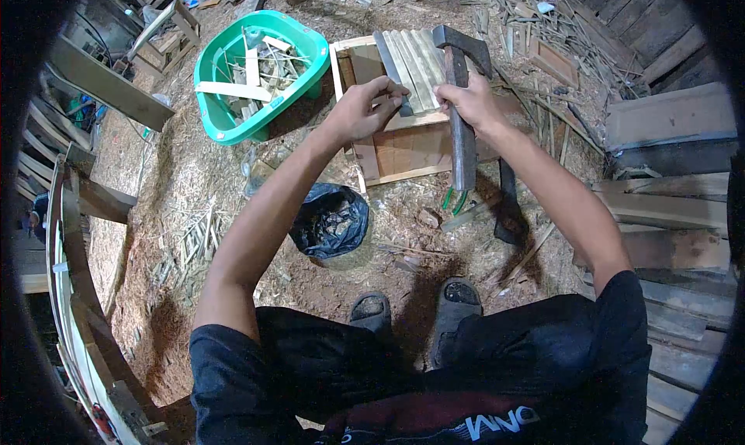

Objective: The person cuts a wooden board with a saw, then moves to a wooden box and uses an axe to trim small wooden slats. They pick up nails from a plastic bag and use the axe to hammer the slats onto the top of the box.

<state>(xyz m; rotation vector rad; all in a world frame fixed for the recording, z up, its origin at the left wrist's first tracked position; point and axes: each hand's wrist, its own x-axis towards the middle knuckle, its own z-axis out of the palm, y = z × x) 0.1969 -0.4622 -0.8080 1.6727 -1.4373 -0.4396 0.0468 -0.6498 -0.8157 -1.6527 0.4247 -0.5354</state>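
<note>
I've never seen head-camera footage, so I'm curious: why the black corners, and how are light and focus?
Head view: rounded black border, probably from a wide lens; pale light on the green tub, shadow beneath it and between the sandals; axe fairly sharp; far left edge murky, details unclear.

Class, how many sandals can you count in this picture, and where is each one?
2. The left sandal is partly covered by the left trouser leg; the right sandal is beside it. Clutter may hide others.
</note>
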